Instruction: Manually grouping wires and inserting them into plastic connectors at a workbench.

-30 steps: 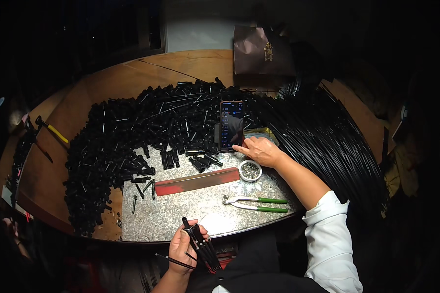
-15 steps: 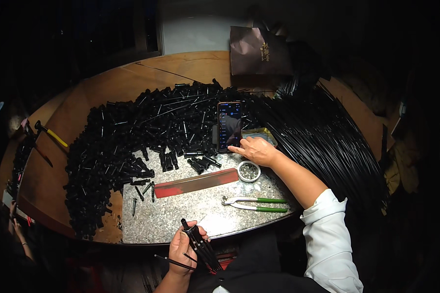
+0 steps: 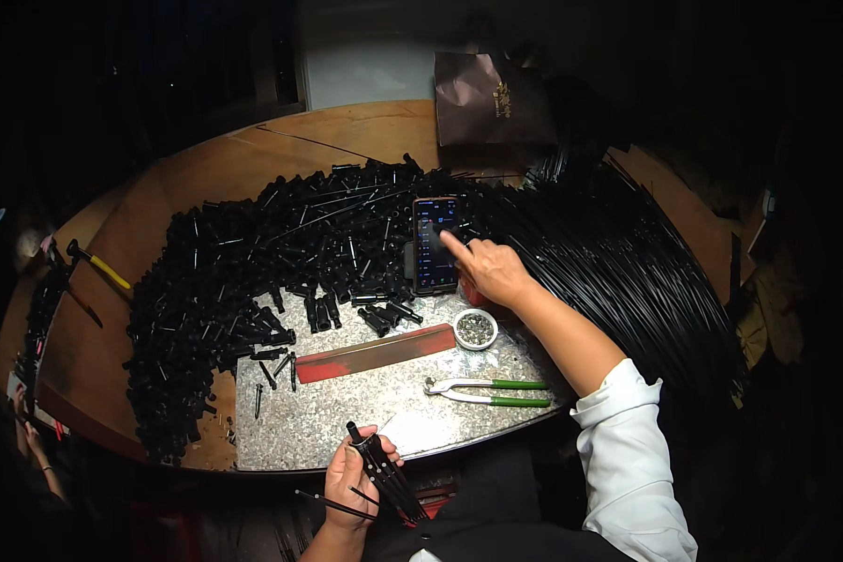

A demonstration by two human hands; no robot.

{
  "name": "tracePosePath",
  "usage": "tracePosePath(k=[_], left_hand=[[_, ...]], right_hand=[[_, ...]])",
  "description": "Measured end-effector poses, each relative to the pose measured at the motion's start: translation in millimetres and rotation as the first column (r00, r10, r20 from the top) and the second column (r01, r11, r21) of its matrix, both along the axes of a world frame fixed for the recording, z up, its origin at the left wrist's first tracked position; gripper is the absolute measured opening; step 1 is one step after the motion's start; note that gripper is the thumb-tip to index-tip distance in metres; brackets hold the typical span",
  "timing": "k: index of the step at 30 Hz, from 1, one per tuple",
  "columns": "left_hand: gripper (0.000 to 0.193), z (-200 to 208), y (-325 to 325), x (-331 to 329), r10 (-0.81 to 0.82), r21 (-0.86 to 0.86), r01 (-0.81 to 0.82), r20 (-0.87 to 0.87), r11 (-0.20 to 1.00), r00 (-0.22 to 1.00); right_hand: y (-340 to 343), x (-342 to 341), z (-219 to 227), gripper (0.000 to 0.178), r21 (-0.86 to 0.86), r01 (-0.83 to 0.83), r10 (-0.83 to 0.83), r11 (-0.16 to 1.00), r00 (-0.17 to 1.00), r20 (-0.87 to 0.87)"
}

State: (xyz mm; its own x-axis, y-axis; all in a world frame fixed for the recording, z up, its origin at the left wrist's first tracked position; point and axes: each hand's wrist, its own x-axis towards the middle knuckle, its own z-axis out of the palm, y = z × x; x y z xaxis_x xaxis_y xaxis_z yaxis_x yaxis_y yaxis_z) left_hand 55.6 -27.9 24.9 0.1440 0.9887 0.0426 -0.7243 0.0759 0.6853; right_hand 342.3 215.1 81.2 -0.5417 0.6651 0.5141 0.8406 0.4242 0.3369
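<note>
My left hand [image 3: 349, 478] is closed round a black tube with thin rods [image 3: 384, 473] at the table's near edge. Several rods hang down from the tube, and a few stick out to the left past my palm. My right hand [image 3: 490, 270] has its index finger stretched out at the screen of an upright smartphone [image 3: 434, 248]; its other fingers curl loosely around nothing. Whether the fingertip touches the glass I cannot tell. The phone leans on a small stand, its screen lit with a dark list.
Black tubular parts [image 3: 225, 272] are heaped at the left and back. Long black rods [image 3: 618, 262] lie bundled at the right. On the speckled slab [image 3: 365, 421] are a red-brown bar [image 3: 375, 354], a white bowl of small metal bits [image 3: 476, 330] and green-handled pincers [image 3: 489, 391]. A hammer [image 3: 98, 264] lies far left.
My right hand has risen from the phone's lower edge to the middle of its screen, index finger now stretched out. My left hand keeps its hold on the tube with rods.
</note>
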Motion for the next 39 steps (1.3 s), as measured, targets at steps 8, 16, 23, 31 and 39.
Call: tracePosePath(k=[8,16,23,31,39], left_hand=[[0.035,-1.3,0.9,-1.0,-0.011,0.004,0.010,0.010,1.000,1.000],[0.035,-1.6,1.4,-2.6,-0.012,0.038,0.013,-0.004,0.999,1.000],[0.035,-2.8,2.3,-3.0,-0.020,0.018,0.020,0.009,1.000,1.000],[0.036,-3.1,2.2,-2.4,-0.019,0.017,0.019,0.013,1.000,1.000],[0.036,-4.0,1.2,-4.1,-0.024,0.028,0.023,0.022,0.999,0.999]], right_hand=[[11.6,-4.4,3.2,0.061,-0.028,0.181,-0.183,0.983,0.978,-0.100],[18.0,-6.9,3.4,0.064,0.002,0.203,-0.202,0.979,0.977,-0.074],[20.2,-9.7,4.6,0.065,0.026,0.193,-0.191,0.981,0.980,-0.064],[22.8,-6.6,1.6,0.064,0.047,0.205,-0.203,0.978,0.978,-0.041],[6.5,-5.5,0.5,0.065,0.020,0.164,-0.161,0.986,0.984,-0.081]])
